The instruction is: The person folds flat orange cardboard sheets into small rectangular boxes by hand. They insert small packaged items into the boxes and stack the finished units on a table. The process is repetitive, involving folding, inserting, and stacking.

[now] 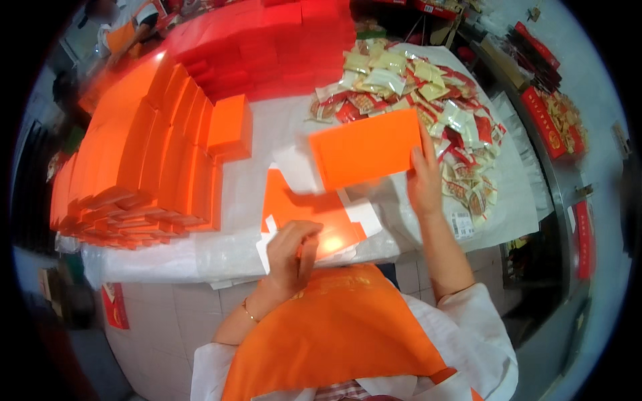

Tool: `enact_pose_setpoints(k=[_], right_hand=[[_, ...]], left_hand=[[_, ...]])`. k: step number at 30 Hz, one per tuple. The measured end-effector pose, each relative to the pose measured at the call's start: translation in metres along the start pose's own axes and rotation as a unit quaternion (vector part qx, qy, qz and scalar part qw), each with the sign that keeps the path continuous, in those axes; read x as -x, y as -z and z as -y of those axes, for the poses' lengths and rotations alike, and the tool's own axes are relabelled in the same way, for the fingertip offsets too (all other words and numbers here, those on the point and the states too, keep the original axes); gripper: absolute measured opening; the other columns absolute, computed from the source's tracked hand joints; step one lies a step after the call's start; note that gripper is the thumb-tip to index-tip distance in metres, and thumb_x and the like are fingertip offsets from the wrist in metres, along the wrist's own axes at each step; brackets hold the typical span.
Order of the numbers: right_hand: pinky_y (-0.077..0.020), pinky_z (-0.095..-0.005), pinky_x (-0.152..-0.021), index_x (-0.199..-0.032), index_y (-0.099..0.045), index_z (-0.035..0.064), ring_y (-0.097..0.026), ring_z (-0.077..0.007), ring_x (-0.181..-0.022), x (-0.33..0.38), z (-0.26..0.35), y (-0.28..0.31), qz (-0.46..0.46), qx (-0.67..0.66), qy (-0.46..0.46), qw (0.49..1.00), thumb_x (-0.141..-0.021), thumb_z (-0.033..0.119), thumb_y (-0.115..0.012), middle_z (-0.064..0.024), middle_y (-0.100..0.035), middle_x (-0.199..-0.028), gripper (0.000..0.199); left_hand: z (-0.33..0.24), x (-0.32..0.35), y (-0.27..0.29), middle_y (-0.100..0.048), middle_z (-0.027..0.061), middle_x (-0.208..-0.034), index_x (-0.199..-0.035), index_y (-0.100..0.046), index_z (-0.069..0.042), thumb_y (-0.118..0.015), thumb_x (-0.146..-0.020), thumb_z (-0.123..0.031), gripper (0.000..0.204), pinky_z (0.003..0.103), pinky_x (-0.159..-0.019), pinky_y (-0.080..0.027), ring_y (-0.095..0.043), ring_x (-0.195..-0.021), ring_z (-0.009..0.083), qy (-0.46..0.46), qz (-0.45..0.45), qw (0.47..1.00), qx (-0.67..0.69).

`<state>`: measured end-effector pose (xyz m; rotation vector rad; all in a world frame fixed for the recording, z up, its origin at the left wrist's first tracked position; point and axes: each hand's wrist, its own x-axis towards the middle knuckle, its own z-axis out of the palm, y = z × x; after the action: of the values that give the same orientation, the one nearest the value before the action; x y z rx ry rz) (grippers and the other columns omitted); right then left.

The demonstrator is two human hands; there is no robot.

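An orange box (pixel 366 148) is raised over the table, its right end gripped by my right hand (pixel 426 177). Beneath it lies a flat orange and white box blank (pixel 314 217) with white flaps at its edges. My left hand (pixel 292 252) is over the blank's near left side, fingers loosely bent and apart, with nothing seen in them. Whether it touches the blank I cannot tell.
Stacked orange boxes (pixel 127 157) stand to the left, with red boxes (pixel 261 47) piled behind. Wrapped snack packets (pixel 428 87) heap up at the far right of the white-covered table (pixel 167 260). Another person (pixel 124 30) is at the far left; a metal shelf (pixel 565 180) stands right.
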<state>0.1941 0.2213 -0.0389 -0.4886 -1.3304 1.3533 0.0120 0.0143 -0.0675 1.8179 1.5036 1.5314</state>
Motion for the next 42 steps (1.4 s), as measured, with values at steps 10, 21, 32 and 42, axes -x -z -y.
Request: enact_pose_setpoints(k=[10,21,32,42], right_hand=[[-0.0336,-0.0412,-0.108,-0.151,-0.006,0.0038,-0.037,-0.0268,-0.133,0.100,-0.038,-0.062,0.128,-0.139,-0.151,0.970,-0.089,0.000,-0.055,-0.0134,-0.029,-0.149,0.079],[-0.0346,-0.0440,-0.105,-0.139,-0.031,-0.0042,-0.042,-0.0413,-0.127,0.072,-0.062,-0.070,0.121,0.128,-0.111,0.978,-0.096,0.023,-0.043,-0.0283,-0.043,-0.136,0.053],[-0.0482,-0.0341,-0.089,-0.122,-0.058,0.0022,-0.061,-0.0229,-0.102,0.028,-0.049,0.018,0.082,0.335,-0.099,0.933,-0.092,0.016,-0.055,-0.0143,-0.063,-0.111,0.033],[-0.0405,-0.0457,-0.098,-0.116,-0.061,0.0002,-0.054,-0.0390,-0.111,-0.008,-0.006,0.220,-0.104,0.749,-0.298,0.583,-0.082,0.061,-0.054,-0.0239,-0.058,-0.118,0.071]], left_hand=[[0.012,-0.029,-0.017,-0.050,0.0114,-0.125,-0.131,-0.034,0.002,-0.047,-0.097,-0.010,0.038,0.033,-0.099,-0.038,-0.048,-0.117,0.0178,0.200,-0.250,0.915,0.245],[0.029,0.002,-0.023,-0.055,0.0211,-0.119,-0.128,-0.041,0.005,-0.061,-0.089,-0.016,0.048,0.040,-0.091,-0.045,-0.057,-0.105,0.0312,0.096,-0.037,0.980,-0.168],[0.037,-0.016,-0.023,-0.053,0.0173,-0.117,-0.129,-0.041,0.004,-0.048,-0.098,-0.027,0.043,0.037,-0.093,-0.040,-0.052,-0.107,0.0269,0.151,-0.139,0.978,-0.045],[0.043,-0.008,-0.022,-0.054,0.0155,-0.113,-0.124,-0.044,0.003,-0.052,-0.097,-0.030,0.043,0.036,-0.090,-0.041,-0.053,-0.102,0.0264,0.150,-0.140,0.979,-0.010]])
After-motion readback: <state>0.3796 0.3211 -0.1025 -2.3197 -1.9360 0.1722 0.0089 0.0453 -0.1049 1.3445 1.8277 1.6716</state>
